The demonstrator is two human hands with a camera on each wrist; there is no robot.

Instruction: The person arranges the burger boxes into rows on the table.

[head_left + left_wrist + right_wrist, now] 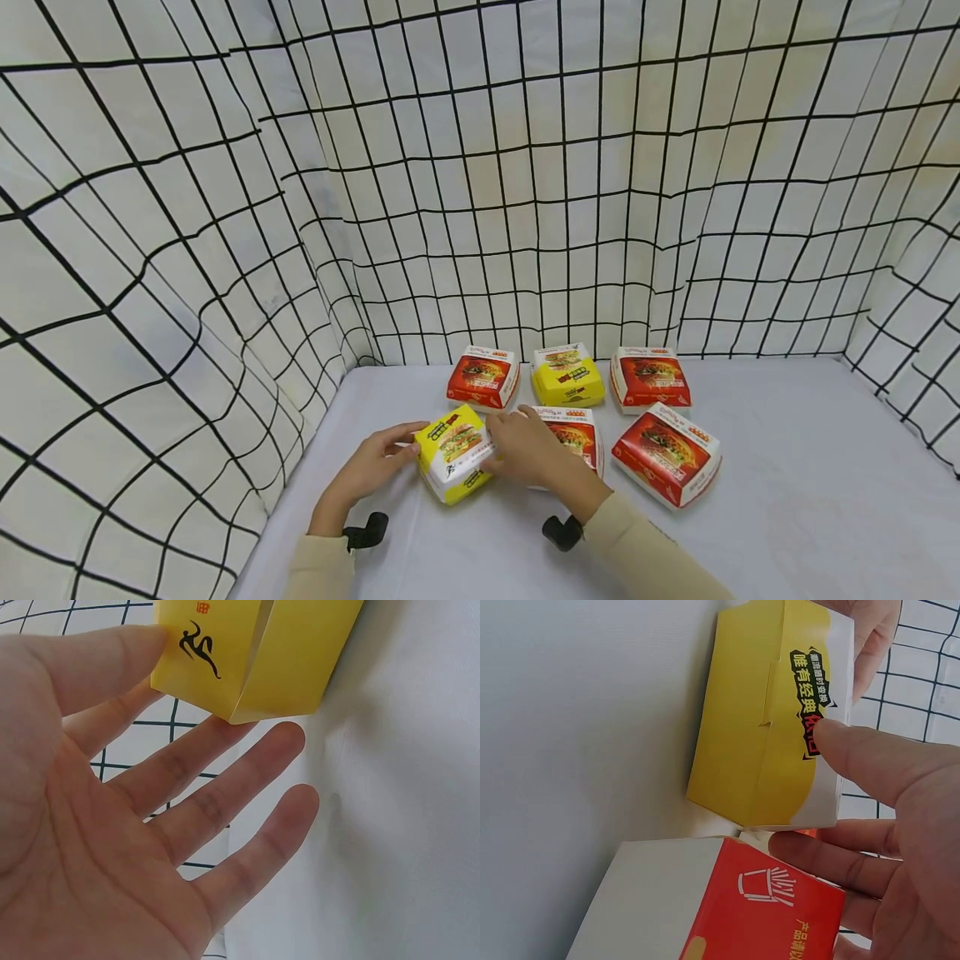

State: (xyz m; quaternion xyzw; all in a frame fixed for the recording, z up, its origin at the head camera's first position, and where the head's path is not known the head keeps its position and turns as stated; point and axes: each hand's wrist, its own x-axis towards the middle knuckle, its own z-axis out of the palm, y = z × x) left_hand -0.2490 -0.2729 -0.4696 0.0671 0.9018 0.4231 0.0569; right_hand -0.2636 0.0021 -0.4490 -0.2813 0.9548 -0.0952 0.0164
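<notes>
The yellow box [453,454] sits between the hands at the near left of the white table [810,475], turned at an angle; whether its base bears on the surface cannot be told. Left hand [375,461]: grasping the yellow box at its left corner, thumb on one face, index finger behind, other fingers spread; right hand [528,447]: grasping the opposite end, thumb on the printed flank, fingers round the edge, just beside the middle red box [583,437].

Handling, as judged: folded thin card, probably light; contents not visible; stiff along the creases, likely to dent at mid-panel; printed faces smooth, perhaps slightly slippery. Take hold by opposite side walls near the corners, with light pressure; avoid pressing the tucked front flap, which might spring loose.

Markings: the yellow box carries a burger picture on its lid; a black running figure [199,649] on one face, with a red character above it, cut off by the frame edge; black and red Chinese lettering on the flank, reading in part 唯有经典, the end covered by the right thumb. The middle red box shows a white outline of fries [767,886] and yellow characters beginning 产品请以, then cut off; no brand name can be read with certainty.
</notes>
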